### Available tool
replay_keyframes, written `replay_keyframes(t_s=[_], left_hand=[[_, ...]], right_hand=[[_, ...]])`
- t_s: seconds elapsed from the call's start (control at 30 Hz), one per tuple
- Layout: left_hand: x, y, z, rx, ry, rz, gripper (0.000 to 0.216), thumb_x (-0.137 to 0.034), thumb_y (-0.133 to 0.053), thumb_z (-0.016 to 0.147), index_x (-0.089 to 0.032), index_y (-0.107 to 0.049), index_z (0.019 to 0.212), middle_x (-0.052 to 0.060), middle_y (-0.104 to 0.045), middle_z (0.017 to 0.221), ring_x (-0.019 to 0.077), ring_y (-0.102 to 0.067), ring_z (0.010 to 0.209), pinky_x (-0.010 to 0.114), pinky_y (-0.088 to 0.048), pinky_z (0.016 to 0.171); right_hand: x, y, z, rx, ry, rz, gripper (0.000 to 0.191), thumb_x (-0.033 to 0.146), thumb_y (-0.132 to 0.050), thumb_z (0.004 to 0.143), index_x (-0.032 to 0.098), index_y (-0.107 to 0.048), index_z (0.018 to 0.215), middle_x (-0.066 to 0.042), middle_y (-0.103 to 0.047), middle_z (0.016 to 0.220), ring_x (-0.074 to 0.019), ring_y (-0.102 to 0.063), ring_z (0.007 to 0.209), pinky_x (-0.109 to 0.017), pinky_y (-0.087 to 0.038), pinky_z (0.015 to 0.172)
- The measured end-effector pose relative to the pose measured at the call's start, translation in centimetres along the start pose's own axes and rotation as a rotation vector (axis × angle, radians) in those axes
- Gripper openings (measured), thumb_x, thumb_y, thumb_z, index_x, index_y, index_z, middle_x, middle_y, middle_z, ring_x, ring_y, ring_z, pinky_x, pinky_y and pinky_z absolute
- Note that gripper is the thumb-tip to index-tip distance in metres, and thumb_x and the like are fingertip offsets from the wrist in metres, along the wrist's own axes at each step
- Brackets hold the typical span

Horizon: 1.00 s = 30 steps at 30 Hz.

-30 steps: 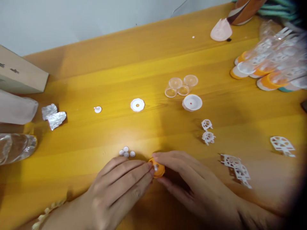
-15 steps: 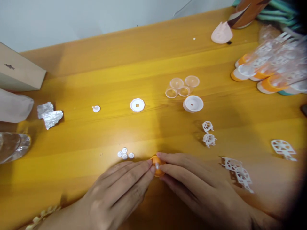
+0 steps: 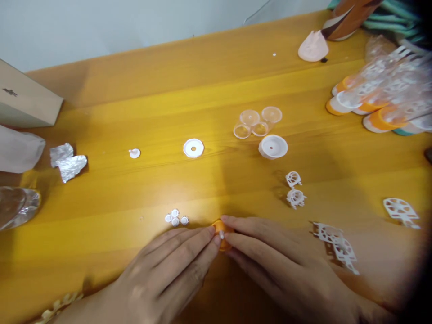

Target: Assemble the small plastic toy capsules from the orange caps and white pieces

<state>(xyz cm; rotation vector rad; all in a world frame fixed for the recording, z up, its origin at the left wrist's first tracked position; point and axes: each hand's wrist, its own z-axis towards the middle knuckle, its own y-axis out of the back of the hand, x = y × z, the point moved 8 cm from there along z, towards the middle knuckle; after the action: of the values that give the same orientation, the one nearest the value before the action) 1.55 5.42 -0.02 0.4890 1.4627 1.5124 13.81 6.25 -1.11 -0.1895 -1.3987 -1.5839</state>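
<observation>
- Orange plastic cap (image 3: 221, 238) is pinched between the fingertips of both hands, low on the wooden table (image 3: 202, 90), near its front edge.
- Left hand (image 3: 162, 279): fingers drawn narrow, tips closed on the cap's left side.
- Right hand (image 3: 286, 265): fingers closed on the cap's right side; a small white piece (image 3: 222, 234) is seen at the cap's middle, under the fingertips.
- Loose white gears (image 3: 176, 218) lie just beside the left fingertips, apart from the cap.
- Step judged: a small white part being seated in the cap.
- Next move is judged to call for steady downward pressure, with the cap kept level.
- White lattice pieces (image 3: 335, 245) lie near the right hand.
</observation>
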Motion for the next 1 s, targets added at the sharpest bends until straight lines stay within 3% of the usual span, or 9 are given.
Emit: replay_keyframes(t_s=[0.27,0.6,0.73,0.8,0.9,1.0], left_hand=[[-0.2,0.3,0.1,-0.043,0.004,-0.006,0.030,-0.013,-0.046,0.090,-0.008,-0.057,0.117,0.006,-0.061,0.119,0.0147,-0.054,0.111,0.026,-0.043,0.101],[-0.9,-0.7,0.1,0.098,-0.053,0.082,0.034,-0.013,-0.040,0.091,-0.006,-0.053,0.122,0.009,-0.056,0.125,0.0204,-0.052,0.113,0.031,-0.049,0.093],[-0.9,-0.5,-0.6,0.053,-0.034,0.050,0.036,-0.011,-0.050,0.086,-0.005,-0.052,0.122,0.011,-0.055,0.125,0.0225,-0.050,0.115,0.034,-0.047,0.096],[-0.1,0.5,-1.0,-0.035,0.025,0.012,0.040,-0.011,-0.057,0.082,-0.008,-0.052,0.121,0.011,-0.057,0.120,0.0217,-0.051,0.113,0.033,-0.047,0.095],[2.6,2.5,-1.4,-0.132,0.230,-0.013,0.033,-0.010,-0.058,0.081,-0.015,-0.056,0.114,0.008,-0.059,0.106,0.0179,-0.056,0.100,0.030,-0.050,0.084],[5.3,3.4,-1.5,-0.082,0.395,-0.060,0.020,-0.014,-0.055,0.084,-0.018,-0.058,0.104,0.006,-0.059,0.099,0.0160,-0.057,0.092,0.028,-0.051,0.077]], right_hand=[[-0.2,0.0,-0.1,0.021,0.002,0.025,0.023,0.009,-0.054,0.084,0.013,-0.060,0.106,-0.008,-0.065,0.110,-0.0135,-0.062,0.100,-0.022,-0.049,0.094],[-0.4,-0.4,-0.5,0.075,-0.004,0.000,0.032,0.014,-0.040,0.091,0.020,-0.055,0.118,-0.007,-0.064,0.113,-0.0150,-0.061,0.103,-0.025,-0.051,0.092],[0.1,0.0,-0.1,0.031,0.056,-0.019,0.028,0.012,-0.044,0.089,0.020,-0.059,0.111,-0.006,-0.066,0.109,-0.0158,-0.063,0.098,-0.027,-0.052,0.091],[0.2,0.1,0.1,0.001,0.050,-0.027,0.024,0.012,-0.047,0.087,0.019,-0.061,0.106,-0.006,-0.067,0.106,-0.0150,-0.063,0.095,-0.026,-0.052,0.090],[0.1,0.2,0.2,-0.037,0.007,-0.045,0.020,0.011,-0.051,0.085,0.017,-0.061,0.102,-0.006,-0.067,0.102,-0.0136,-0.064,0.092,-0.023,-0.052,0.088],[0.1,0.2,0.3,-0.060,-0.006,-0.033,0.019,0.010,-0.051,0.084,0.018,-0.059,0.101,-0.005,-0.068,0.100,-0.0132,-0.064,0.092,-0.023,-0.052,0.088]])
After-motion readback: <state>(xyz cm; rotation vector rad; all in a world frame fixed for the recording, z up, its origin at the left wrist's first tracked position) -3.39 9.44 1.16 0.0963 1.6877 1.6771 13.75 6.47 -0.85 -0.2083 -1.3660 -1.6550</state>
